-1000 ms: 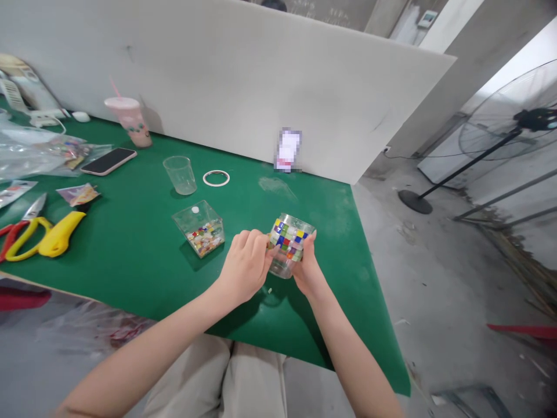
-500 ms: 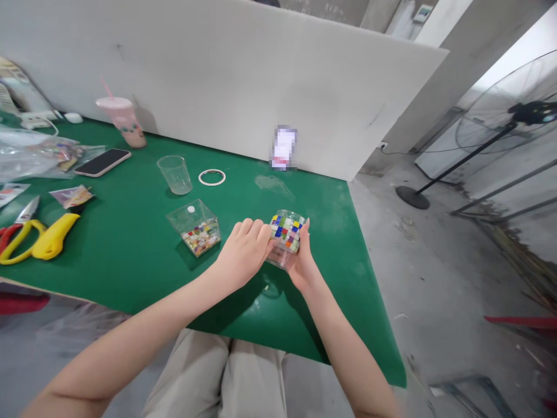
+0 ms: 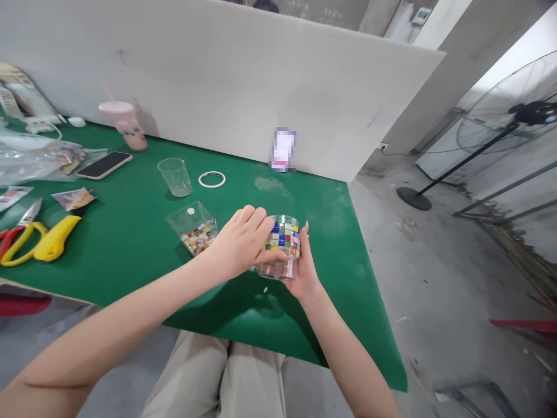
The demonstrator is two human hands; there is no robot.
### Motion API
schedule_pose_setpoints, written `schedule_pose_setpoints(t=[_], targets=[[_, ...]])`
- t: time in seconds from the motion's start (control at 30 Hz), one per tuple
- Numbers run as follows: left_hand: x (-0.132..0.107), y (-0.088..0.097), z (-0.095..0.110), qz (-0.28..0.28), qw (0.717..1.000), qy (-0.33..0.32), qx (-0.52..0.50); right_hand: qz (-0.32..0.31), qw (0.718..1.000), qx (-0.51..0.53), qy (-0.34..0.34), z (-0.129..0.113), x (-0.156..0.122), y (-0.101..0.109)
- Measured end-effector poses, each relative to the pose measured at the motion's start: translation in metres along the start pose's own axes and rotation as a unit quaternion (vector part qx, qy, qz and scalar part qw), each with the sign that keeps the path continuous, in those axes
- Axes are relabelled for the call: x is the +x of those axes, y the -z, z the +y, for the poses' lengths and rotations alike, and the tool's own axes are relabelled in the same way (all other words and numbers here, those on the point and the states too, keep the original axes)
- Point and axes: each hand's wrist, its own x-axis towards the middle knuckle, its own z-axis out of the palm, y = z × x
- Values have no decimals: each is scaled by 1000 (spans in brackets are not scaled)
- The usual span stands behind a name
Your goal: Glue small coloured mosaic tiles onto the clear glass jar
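Observation:
Between both hands, above the green table, I hold a clear cup (image 3: 281, 267) with rows of small coloured mosaic tiles (image 3: 284, 238) around its upper part; the lower part is bare. My left hand (image 3: 243, 241) grips the cup's left side, its thumb lying across the front just under the tiles. My right hand (image 3: 304, 267) wraps the right side and base, with the thumb up along the wall. Left of my hands lies an open clear pouch (image 3: 195, 229) of loose tiles, partly hidden by my left hand. A single tiny tile (image 3: 265, 289) rests on the table below the cup.
An empty clear cup (image 3: 175, 177) and a white tape ring (image 3: 212, 179) stand behind the pouch. Further left are yellow-handled scissors (image 3: 56, 238), a phone (image 3: 105, 165), a pink tumbler (image 3: 126, 125) and plastic bags (image 3: 30, 154). A white partition (image 3: 209, 87) borders the table's back.
The cup has turned and come slightly down and left, more upright, showing more of its bare lower wall. My left thumb now lies across its front.

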Motion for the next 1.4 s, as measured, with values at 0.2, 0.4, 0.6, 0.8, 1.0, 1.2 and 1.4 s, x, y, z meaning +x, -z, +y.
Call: schedule_pose_setpoints(t=[0.2, 0.4, 0.6, 0.8, 1.0, 1.2, 1.4], targets=[[0, 6, -2, 42, 998, -21, -44, -28, 999, -35, 0, 1, -5, 1], [3, 15, -6, 34, 996, -60, -50, -25, 998, -58, -23, -1, -9, -3], [5, 21, -5, 21, 996, -60, -63, -31, 997, -72, -23, -2, -10, -1], [6, 24, -3, 2, 995, -52, -82, -55, 993, -102, -22, -2, -11, 3], [-1, 32, 2, 22, 984, -11, -176, -52, 995, -82, 7, -1, -10, 4], [-24, 15, 18, 134, 914, 215, -318, -80, 992, -94, -38, -4, -11, 5], [-30, -5, 36, 67, 842, 231, -483, -15, 991, -133, 4, -1, -13, 2]])
